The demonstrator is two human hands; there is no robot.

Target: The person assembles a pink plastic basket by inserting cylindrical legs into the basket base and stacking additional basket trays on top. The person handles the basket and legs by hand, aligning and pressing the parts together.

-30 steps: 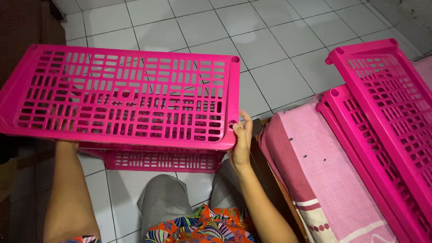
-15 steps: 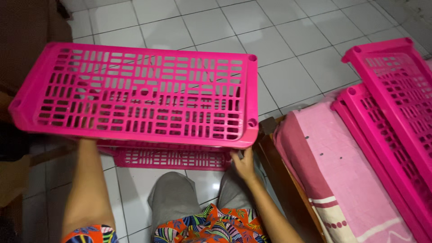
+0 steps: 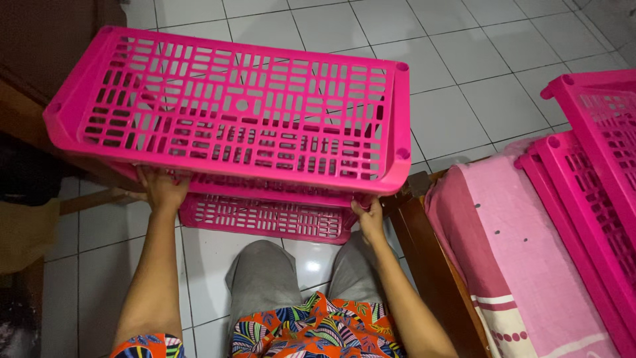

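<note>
- Over the white tiled floor, pink slotted plastic shelf held up, tilted.
- Left hand at shelf's 7 o'clock, fingers clamped on near rim.
- Right hand at 5 o'clock, fingers clamped on rim.
- Lower pink shelf beneath.
- Stacked pink shelves at 3 o'clock on pink bedsheet.

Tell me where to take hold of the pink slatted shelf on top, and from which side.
Grip the top pink shelf by its solid near rim, from below on the person's side, near both ends, as the left hand and right hand do. It is long and level, so a wide two-handed hold probably steadies it; the slatted middle offers no firm edge.
</note>
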